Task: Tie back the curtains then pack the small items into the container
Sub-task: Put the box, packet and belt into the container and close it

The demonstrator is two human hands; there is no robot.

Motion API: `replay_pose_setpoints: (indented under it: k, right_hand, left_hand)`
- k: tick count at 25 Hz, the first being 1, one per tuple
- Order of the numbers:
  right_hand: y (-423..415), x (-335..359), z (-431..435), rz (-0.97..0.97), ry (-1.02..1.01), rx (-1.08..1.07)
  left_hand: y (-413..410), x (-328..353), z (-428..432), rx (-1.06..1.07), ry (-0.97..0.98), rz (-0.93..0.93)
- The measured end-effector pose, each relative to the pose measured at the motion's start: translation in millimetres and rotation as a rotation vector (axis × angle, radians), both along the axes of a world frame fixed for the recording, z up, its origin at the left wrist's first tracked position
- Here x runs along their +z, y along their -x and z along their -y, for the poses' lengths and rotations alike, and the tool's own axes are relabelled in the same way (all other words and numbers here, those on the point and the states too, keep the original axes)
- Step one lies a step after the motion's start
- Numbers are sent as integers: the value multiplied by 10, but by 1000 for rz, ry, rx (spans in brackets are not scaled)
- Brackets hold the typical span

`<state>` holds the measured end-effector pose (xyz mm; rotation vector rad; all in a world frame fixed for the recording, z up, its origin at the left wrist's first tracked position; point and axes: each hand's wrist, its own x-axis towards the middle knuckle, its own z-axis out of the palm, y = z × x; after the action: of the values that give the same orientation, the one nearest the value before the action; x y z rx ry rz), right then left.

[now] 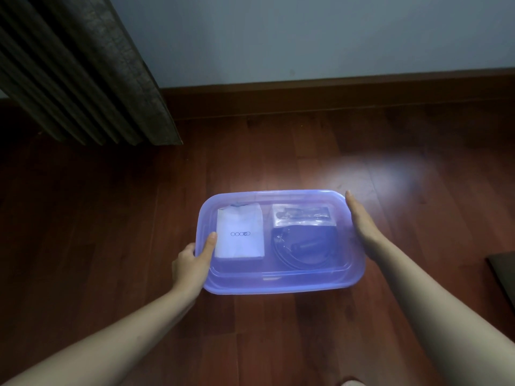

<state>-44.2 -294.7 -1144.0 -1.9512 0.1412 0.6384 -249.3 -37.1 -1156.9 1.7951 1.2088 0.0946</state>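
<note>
The container point(278, 282), a see-through purple plastic tub with its lid point(345, 246) on, sits between the two hands, low over the floor point(111, 218); whether it rests on the boards or is just lifted I cannot tell. The left hand point(192, 263) grasps the short end nearest it, thumb point(209, 243) laid on top of the lid and the other fingers curled out of sight under the rim. The right hand point(359, 218) is uncurled, its straight fingers pressed flat along the opposite short end. Just inside from the left thumb lies a white packet point(240, 235); toward the right palm are a clear bag point(303, 215) of small parts and, nearer the wrist, a coiled cable point(298, 249). The load looks light, and the thin plastic is likely to flex and feel slick, so a flat palm alone may slip; hooking fingers under the rim at both short ends should hold better, and keeping it level should stop the loose things sliding. Beyond the fingertips there is open floor up to the skirting board point(334, 90) and wall point(306, 37). The curtain point(83, 73) hangs well beyond the left hand, and a dark mat point(504, 271) lies well out past the right forearm.
</note>
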Motion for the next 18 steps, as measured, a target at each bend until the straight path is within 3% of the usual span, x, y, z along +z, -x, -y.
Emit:
replay_pose_setpoints:
  k: [9,18]
  right_hand:
    - [578,-200,298,38,-18,21]
    - [202,243,-893,120,-59,157]
  left_hand:
    - [3,36,1,28,17,65]
    - [16,263,-960,201,-47,131]
